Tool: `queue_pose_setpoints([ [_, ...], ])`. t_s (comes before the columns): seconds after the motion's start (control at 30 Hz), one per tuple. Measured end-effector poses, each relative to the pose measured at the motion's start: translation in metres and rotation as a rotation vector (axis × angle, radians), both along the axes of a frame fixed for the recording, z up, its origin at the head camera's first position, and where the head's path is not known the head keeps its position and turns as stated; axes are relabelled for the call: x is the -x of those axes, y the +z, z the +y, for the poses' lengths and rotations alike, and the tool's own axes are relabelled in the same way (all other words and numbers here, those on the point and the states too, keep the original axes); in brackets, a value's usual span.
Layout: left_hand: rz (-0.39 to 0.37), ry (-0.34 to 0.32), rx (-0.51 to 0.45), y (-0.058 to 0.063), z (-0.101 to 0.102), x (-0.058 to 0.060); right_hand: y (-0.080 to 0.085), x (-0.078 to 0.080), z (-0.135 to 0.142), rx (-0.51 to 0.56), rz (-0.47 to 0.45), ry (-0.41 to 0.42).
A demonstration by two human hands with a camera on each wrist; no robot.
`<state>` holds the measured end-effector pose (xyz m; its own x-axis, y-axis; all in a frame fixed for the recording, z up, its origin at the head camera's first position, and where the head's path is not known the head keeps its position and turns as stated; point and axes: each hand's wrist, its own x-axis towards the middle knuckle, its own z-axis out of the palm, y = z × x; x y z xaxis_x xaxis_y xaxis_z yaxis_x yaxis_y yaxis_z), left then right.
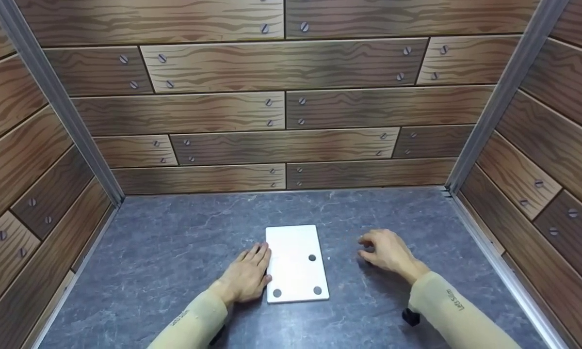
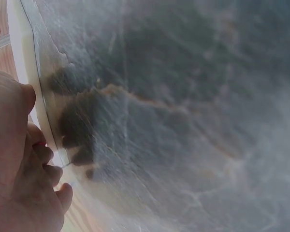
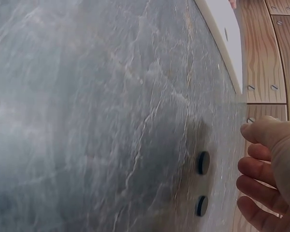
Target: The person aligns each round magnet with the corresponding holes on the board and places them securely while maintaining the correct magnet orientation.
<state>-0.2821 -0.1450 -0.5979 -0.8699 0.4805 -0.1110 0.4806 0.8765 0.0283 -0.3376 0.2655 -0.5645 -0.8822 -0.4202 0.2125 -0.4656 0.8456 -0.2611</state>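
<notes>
A white rectangular board [image 1: 291, 247] lies flat on the dark marbled tabletop, bearing three dark round spots; whether these are holes or discs I cannot tell. Along its left edge rests my left hand [image 1: 246, 275], fingers extended and touching the board's side. To the right of the board and apart from it, my right hand [image 1: 389, 251] hovers low with loosely bent fingers. In the right wrist view, a dark round disc [image 3: 204, 163] and a second disc [image 3: 201, 206] sit on the tabletop near the right fingertips. Nothing shows between those fingers.
Wood-patterned panels [image 1: 286, 111] enclose the table [image 1: 184, 228] at the back and both sides. Grey metal posts [image 1: 499, 97] stand in the back corners. A metal strip [image 1: 504, 281] runs along the right edge.
</notes>
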Motion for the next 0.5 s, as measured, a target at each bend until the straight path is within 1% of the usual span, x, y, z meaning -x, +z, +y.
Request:
queue_pose_setpoints([
  [0.13,-0.017,0.011,-0.009,0.0,0.0,0.0,-0.001,0.0,0.007,-0.002,-0.013,0.001],
  [0.33,-0.011,0.01,-0.018,0.0,0.001,0.001,-0.003,-0.002,0.015,0.001,-0.046,-0.019],
  [0.5,-0.003,0.007,-0.016,0.001,0.001,0.002,-0.006,-0.004,0.021,0.0,-0.055,-0.019],
])
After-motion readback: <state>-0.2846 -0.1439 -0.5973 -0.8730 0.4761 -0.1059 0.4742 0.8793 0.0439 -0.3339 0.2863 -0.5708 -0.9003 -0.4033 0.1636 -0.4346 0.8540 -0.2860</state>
